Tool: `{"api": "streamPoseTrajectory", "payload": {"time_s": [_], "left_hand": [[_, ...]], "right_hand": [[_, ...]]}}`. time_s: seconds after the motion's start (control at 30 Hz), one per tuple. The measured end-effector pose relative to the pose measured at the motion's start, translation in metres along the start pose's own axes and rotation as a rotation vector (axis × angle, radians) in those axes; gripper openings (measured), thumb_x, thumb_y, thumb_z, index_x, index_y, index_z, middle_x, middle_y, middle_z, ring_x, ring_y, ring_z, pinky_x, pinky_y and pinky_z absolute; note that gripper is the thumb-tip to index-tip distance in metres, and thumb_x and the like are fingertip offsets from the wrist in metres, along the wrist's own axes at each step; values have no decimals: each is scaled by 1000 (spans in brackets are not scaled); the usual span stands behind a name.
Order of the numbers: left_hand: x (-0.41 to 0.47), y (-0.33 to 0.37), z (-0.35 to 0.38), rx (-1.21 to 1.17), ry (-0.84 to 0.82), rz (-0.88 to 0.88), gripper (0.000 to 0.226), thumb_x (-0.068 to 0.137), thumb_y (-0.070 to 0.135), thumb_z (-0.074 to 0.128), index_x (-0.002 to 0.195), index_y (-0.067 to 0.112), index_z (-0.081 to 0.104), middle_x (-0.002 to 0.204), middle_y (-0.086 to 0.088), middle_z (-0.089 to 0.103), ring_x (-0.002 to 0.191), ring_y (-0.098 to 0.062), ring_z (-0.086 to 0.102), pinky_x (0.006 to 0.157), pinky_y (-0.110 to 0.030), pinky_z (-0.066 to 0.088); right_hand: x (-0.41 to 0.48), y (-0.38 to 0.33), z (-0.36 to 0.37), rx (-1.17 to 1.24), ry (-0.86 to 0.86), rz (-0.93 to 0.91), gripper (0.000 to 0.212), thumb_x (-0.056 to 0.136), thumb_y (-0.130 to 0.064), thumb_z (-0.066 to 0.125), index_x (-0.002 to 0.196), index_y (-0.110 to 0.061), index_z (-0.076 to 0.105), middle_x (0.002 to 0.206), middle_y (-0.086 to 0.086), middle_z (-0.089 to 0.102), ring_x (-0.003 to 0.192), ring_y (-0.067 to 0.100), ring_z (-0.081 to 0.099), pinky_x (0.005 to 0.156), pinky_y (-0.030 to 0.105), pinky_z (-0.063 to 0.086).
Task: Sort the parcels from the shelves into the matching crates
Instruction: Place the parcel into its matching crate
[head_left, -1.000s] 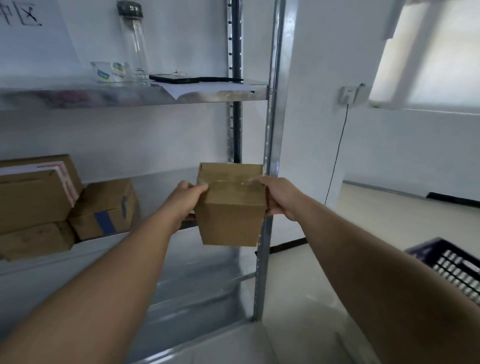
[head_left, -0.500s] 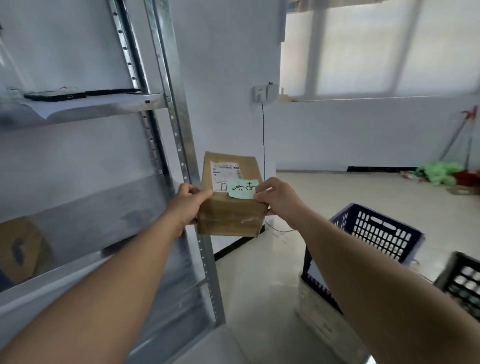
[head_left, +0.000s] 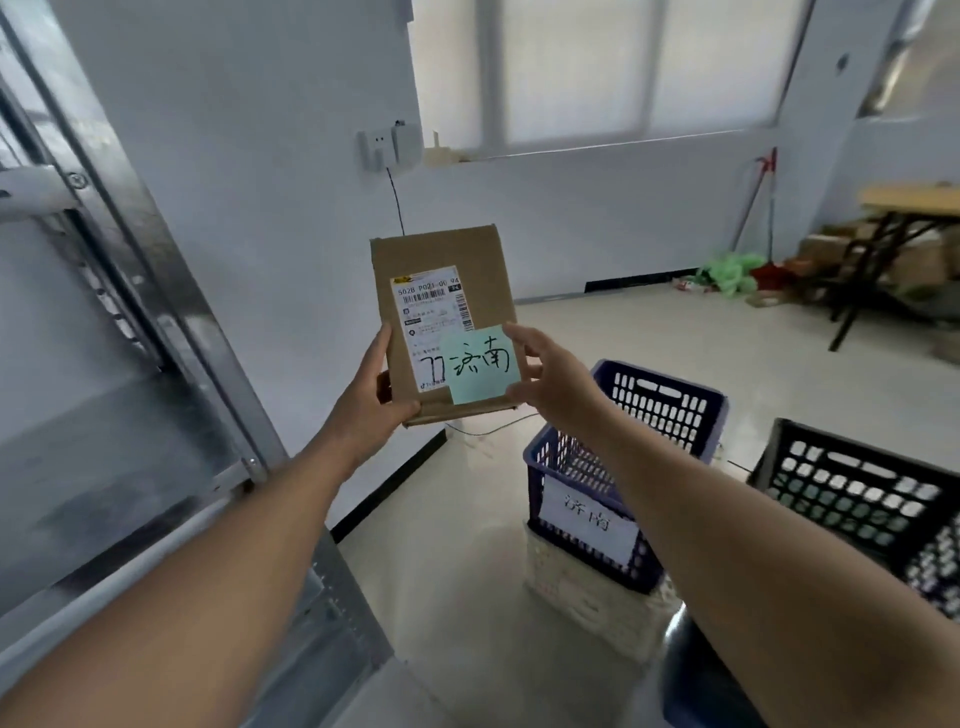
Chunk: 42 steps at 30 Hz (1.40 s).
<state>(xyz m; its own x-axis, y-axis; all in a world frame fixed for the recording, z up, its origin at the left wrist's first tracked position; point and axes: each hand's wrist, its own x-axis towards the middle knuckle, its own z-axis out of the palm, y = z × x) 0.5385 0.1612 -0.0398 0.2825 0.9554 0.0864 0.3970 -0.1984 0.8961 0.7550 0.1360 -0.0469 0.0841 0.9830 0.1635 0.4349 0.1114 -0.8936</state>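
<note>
I hold a brown cardboard parcel (head_left: 441, 249) up in front of me with its labelled face toward the camera. It carries a white shipping label and a green sticky note with handwritten characters. My left hand (head_left: 371, 402) grips its lower left edge and corner. My right hand (head_left: 545, 376) pinches its right edge beside the note. Below and to the right stands a blue crate (head_left: 670, 397) with a white paper label on its front. A black crate (head_left: 852, 488) stands further right. The metal shelving (head_left: 130, 291) fills the left side.
The blue crate rests on a whitish woven base. A cable hangs from a wall socket (head_left: 384, 145) behind the parcel. A folding table (head_left: 909, 202) with boxes under it, a mop and green bags stand at the far right wall. Pale floor lies between.
I have turned right, away from the shelves. The parcel has been tilted up so its labelled face shows, and it now sits higher. The crates have come further into view.
</note>
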Motion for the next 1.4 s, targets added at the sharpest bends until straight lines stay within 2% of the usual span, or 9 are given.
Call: {"api": "streamPoseTrajectory", "payload": {"time_s": [0.1, 0.33, 0.5, 0.63, 0.77, 0.97, 1.07, 1.13, 1.4], "left_hand": [[41, -7, 16, -2, -66, 29, 93, 88, 4, 64, 150, 42, 5, 140, 2, 50, 122, -17, 51, 96, -37, 44], [148, -13, 41, 78, -223, 91, 94, 86, 1, 65, 147, 42, 7, 144, -7, 44, 126, -30, 49, 102, -44, 42], [217, -14, 61, 92, -308, 152, 96, 86, -1, 64, 149, 38, 4, 143, -7, 44, 122, -23, 51, 98, -36, 43], [259, -17, 85, 53, -391, 171, 96, 86, -4, 63, 150, 37, 4, 140, -9, 46, 111, -15, 52, 88, -27, 44], [291, -20, 121, 65, -481, 203, 97, 85, -4, 64, 149, 38, 5, 141, -12, 46, 120, -25, 54, 94, -35, 47], [336, -22, 190, 91, -590, 180, 98, 84, 4, 68, 148, 43, 4, 141, -12, 47, 123, -27, 52, 105, -47, 42], [359, -20, 231, 109, -617, 147, 101, 83, 11, 72, 147, 45, 2, 142, -10, 48, 124, -25, 51, 106, -46, 40], [374, -22, 258, 148, -643, 124, 102, 83, 14, 73, 148, 45, 0, 143, -8, 47, 126, -25, 50, 106, -44, 38], [401, -77, 342, 234, -743, -6, 104, 85, 8, 67, 146, 49, -6, 143, -2, 48, 123, -21, 53, 108, -38, 37]], "right_hand": [[23, 20, -10, -60, 52, 22, 80, 79, 9, 66, 146, -19, 32, 136, 9, 47, 122, 24, 52, 85, 38, 57], [93, 52, -41, -127, 132, 127, 85, 77, 8, 69, 147, -23, 30, 135, 7, 45, 118, 23, 53, 85, 37, 58], [139, 71, -62, -168, 215, 206, 86, 77, 7, 70, 146, -26, 32, 132, 5, 47, 117, 22, 53, 89, 39, 56], [157, 89, -75, -223, 277, 246, 86, 78, 6, 70, 147, -26, 31, 132, 5, 45, 115, 20, 52, 86, 28, 55], [162, 116, -90, -218, 344, 308, 87, 77, 4, 71, 147, -27, 29, 129, 4, 44, 114, 19, 51, 90, 34, 55], [176, 175, -132, -221, 369, 379, 84, 81, 4, 68, 148, -29, 28, 129, 5, 43, 114, 19, 51, 85, 33, 57], [185, 208, -159, -249, 363, 406, 82, 84, 2, 65, 149, -29, 26, 132, 6, 41, 111, 13, 46, 87, 26, 53], [190, 234, -176, -234, 347, 433, 82, 85, 1, 65, 150, -29, 24, 134, 6, 40, 109, 11, 43, 80, 20, 50], [195, 329, -187, -141, 274, 579, 86, 85, 1, 65, 151, -31, 20, 130, 4, 39, 113, 17, 45, 88, 28, 49]]}}
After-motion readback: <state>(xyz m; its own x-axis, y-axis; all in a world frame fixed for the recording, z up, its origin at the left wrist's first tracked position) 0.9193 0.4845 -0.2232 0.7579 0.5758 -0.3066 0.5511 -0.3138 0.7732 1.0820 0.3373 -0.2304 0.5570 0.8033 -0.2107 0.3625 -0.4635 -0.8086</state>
